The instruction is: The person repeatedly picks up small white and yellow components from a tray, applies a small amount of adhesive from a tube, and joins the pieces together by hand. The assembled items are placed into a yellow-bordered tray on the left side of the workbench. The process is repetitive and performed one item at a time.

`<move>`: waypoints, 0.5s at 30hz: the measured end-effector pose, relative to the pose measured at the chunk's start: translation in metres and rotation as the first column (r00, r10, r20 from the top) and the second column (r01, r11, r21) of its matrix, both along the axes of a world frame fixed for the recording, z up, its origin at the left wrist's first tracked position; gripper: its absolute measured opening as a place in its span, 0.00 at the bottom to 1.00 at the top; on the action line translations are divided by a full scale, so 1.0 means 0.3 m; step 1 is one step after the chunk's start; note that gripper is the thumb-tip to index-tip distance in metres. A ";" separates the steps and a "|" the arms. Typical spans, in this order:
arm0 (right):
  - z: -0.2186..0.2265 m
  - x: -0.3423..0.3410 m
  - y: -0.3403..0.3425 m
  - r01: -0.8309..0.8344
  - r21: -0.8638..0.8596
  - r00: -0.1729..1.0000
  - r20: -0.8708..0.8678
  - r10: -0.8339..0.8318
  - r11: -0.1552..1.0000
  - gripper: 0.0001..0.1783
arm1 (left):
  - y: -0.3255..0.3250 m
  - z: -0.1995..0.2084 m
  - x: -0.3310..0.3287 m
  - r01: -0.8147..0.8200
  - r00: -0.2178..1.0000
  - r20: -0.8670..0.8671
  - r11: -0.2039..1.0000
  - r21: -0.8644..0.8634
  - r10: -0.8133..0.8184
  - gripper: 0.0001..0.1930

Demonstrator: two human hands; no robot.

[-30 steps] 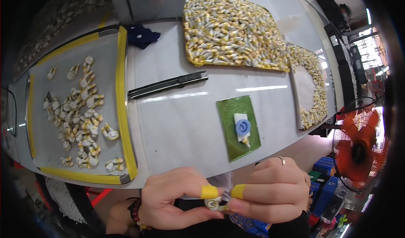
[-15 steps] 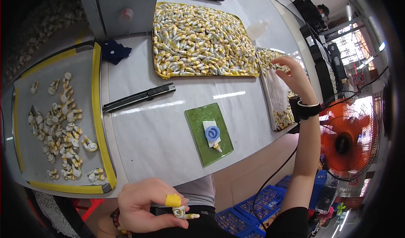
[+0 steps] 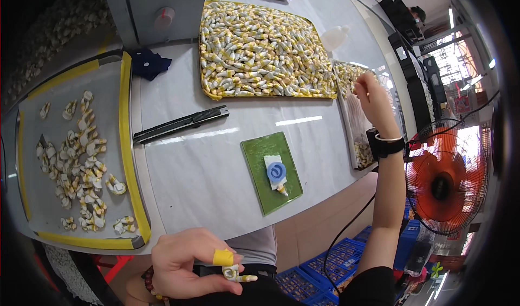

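Observation:
My left hand (image 3: 189, 260), low in front of me, pinches a small white-and-yellow piece (image 3: 232, 274) with a rounded body and a pointed end. Yellow tape (image 3: 223, 258) wraps one of its fingers. Over the right-hand tray (image 3: 346, 124) of small tapered white-and-yellow pieces is my right hand (image 3: 376, 105), its fingers curled together. What they hold, if anything, is too small to make out. Between the hands, on the table, lies a green pad (image 3: 262, 189) carrying a blue ring-shaped part (image 3: 276, 172) on a white square, with a small tapered piece (image 3: 281, 190) at its lower edge.
A large heaped tray (image 3: 216, 95) of tapered pieces is at the back. At left, a yellow-taped tray (image 3: 127, 143) bears joined pieces. A black utility knife (image 3: 181, 124), dark blue cloth (image 3: 149, 63) and translucent bottle (image 3: 335, 37) lie about. An orange fan (image 3: 441, 187) stands at right.
My right hand's fingers have drawn together above the right-hand tray, and its wrist has turned. My left hand stays put with its piece. The whole view has shifted slightly.

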State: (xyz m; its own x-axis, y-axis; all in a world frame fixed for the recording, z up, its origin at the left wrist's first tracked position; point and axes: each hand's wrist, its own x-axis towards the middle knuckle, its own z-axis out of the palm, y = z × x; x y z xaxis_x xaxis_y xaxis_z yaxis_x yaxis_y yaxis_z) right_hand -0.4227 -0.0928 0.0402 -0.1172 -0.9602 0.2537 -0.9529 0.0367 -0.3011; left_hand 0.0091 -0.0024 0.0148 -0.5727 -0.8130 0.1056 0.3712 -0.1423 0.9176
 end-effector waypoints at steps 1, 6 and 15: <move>0.008 0.038 0.008 0.003 -0.031 0.996 0.094 0.000 1.000 0.03 | -0.001 0.000 0.001 -0.001 1.000 -0.003 1.000 0.004 0.001 0.17; 0.111 0.325 0.130 -0.247 -0.061 0.949 0.188 0.254 0.967 0.08 | -0.006 -0.001 0.010 0.000 1.000 -0.020 1.000 -0.017 0.000 0.18; 0.090 0.546 0.226 -0.630 0.120 0.776 0.052 0.629 0.767 0.11 | -0.034 0.002 -0.005 0.006 0.998 -0.066 0.989 -0.146 -0.016 0.19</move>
